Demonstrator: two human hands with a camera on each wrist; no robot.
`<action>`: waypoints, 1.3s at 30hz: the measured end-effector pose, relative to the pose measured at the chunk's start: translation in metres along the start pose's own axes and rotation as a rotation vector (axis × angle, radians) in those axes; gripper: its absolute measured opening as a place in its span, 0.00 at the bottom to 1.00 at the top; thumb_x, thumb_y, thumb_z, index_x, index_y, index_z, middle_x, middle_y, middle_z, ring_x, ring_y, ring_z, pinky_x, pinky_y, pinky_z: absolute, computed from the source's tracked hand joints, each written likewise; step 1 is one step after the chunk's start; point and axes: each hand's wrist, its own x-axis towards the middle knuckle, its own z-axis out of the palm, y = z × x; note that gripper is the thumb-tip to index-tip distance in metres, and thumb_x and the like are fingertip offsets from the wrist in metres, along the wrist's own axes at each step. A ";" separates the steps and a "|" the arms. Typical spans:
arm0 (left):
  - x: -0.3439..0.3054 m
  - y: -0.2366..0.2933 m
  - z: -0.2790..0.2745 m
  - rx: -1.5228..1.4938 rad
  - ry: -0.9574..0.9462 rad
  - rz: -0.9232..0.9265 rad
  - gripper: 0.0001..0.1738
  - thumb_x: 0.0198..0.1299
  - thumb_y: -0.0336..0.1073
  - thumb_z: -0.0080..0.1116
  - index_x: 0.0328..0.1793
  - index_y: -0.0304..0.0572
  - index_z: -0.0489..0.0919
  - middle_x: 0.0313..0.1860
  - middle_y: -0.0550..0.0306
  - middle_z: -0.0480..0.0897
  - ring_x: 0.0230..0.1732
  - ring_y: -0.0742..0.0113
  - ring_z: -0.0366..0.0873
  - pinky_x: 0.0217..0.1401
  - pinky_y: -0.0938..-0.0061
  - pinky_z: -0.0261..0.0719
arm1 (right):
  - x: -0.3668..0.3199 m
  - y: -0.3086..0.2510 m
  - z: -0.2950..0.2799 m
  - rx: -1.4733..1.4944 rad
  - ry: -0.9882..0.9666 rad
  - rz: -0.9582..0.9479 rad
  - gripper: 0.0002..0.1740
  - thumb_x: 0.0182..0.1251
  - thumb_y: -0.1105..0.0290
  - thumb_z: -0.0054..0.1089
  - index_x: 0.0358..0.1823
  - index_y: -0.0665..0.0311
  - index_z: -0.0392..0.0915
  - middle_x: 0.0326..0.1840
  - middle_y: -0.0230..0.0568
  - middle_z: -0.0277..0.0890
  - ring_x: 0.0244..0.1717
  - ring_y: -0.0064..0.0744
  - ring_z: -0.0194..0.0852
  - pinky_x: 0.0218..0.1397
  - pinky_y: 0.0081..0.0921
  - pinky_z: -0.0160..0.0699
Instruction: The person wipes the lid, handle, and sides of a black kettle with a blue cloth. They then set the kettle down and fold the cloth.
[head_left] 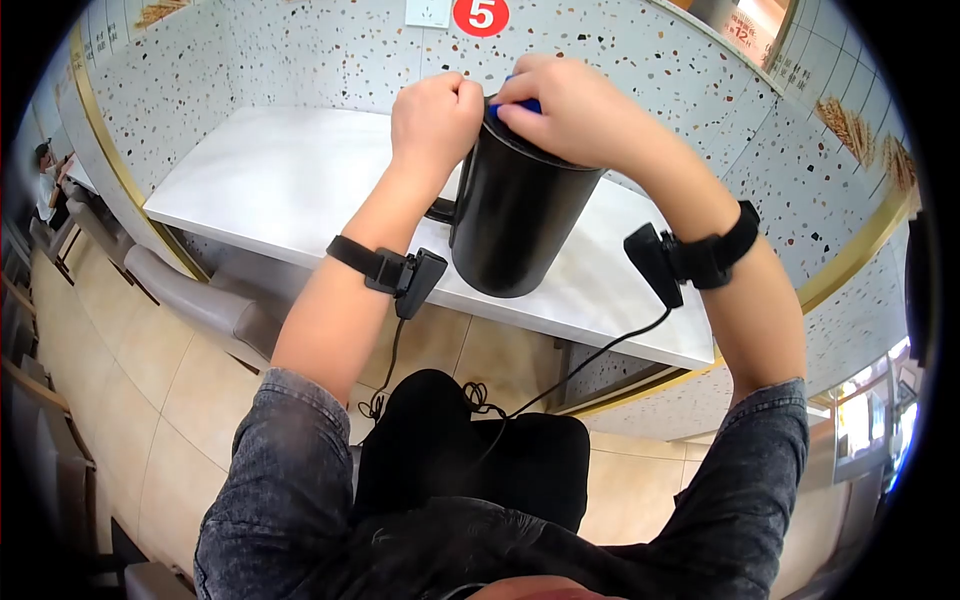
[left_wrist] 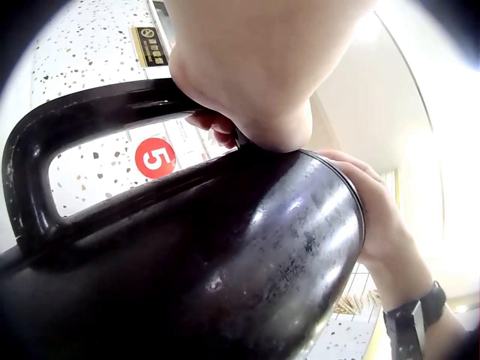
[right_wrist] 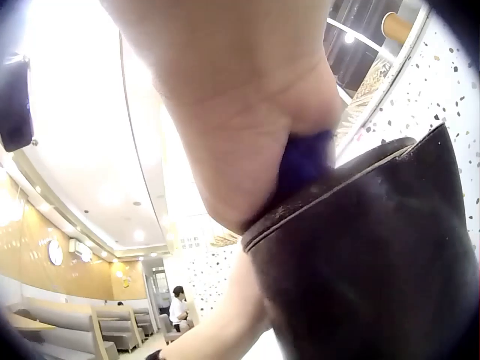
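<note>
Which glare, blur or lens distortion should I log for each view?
Head: fisheye curvature, black corners, a blown-out patch at lower right. Left wrist: bright glints on the black pitcher, washed-out background at right. Right wrist: upper left overexposed, the blue piece by the right hand dark and soft-edged.

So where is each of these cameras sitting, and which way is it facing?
On the head: faces forward and down at the black pitcher; both arms, sleeves and lap show.
On the left wrist: looks past the left grip at the pitcher's handle; the right grip shows beyond.
On the right wrist: looks past the right grip at something blue and the room; the left forearm shows.
Head and left wrist views share the red 5 sign.
</note>
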 end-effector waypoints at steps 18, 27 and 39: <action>0.008 -0.011 -0.011 -0.104 -0.252 0.027 0.19 0.59 0.48 0.55 0.31 0.37 0.83 0.25 0.44 0.81 0.25 0.48 0.77 0.31 0.64 0.74 | 0.012 -0.028 -0.003 -0.148 -0.084 -0.259 0.06 0.55 0.69 0.62 0.32 0.62 0.85 0.34 0.43 0.75 0.36 0.45 0.78 0.41 0.36 0.79; 0.007 -0.007 -0.011 -0.158 -0.207 -0.022 0.17 0.55 0.41 0.49 0.24 0.34 0.77 0.19 0.44 0.75 0.21 0.54 0.69 0.28 0.64 0.70 | -0.037 -0.028 -0.020 -0.169 0.036 -0.359 0.04 0.52 0.73 0.65 0.30 0.63 0.82 0.33 0.41 0.74 0.34 0.44 0.76 0.36 0.35 0.78; 0.005 -0.001 -0.009 -0.145 -0.167 -0.068 0.17 0.54 0.42 0.48 0.25 0.35 0.78 0.23 0.41 0.77 0.25 0.44 0.73 0.32 0.61 0.72 | -0.161 -0.013 -0.033 -0.182 0.289 0.070 0.10 0.52 0.77 0.68 0.38 0.60 0.86 0.34 0.41 0.77 0.32 0.39 0.77 0.34 0.31 0.78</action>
